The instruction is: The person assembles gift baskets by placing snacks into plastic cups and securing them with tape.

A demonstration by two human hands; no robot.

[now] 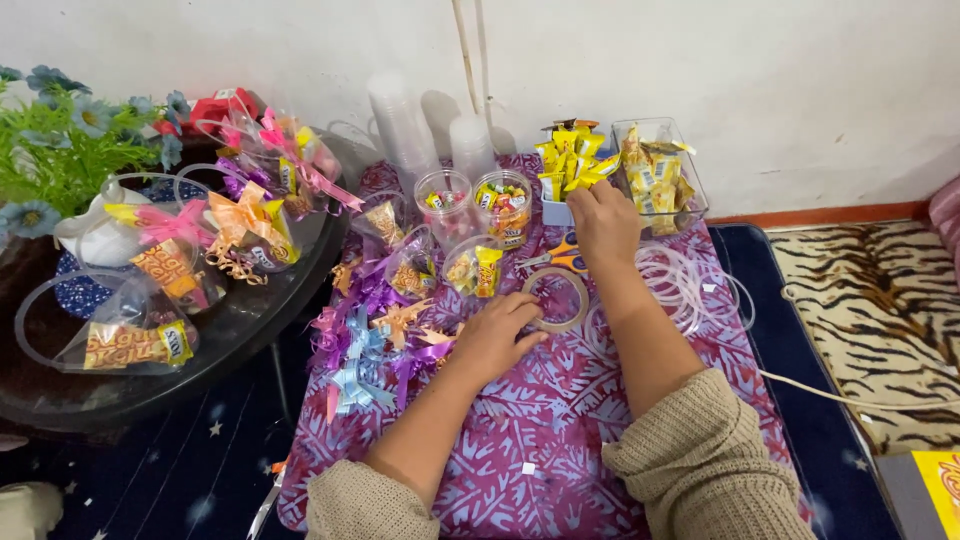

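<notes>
Left hand (495, 335) on tape roll (556, 300) | right hand (603, 222) in candy box (562, 212) (yellow packets)

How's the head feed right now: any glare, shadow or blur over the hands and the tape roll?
Head view: even, soft light; hands sharp, left hand on the tape roll, right hand at the yellow packets. Faint cup shadows on the wall; small reflections on the black round table; edges slightly bent.

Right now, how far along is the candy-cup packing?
Done: wrapped, ribboned cups sit on the black round table. In hand: right hand reaches the yellow packets; left hand touches the tape roll. Left: two filled cups unwrapped, loose bows unused.
</notes>
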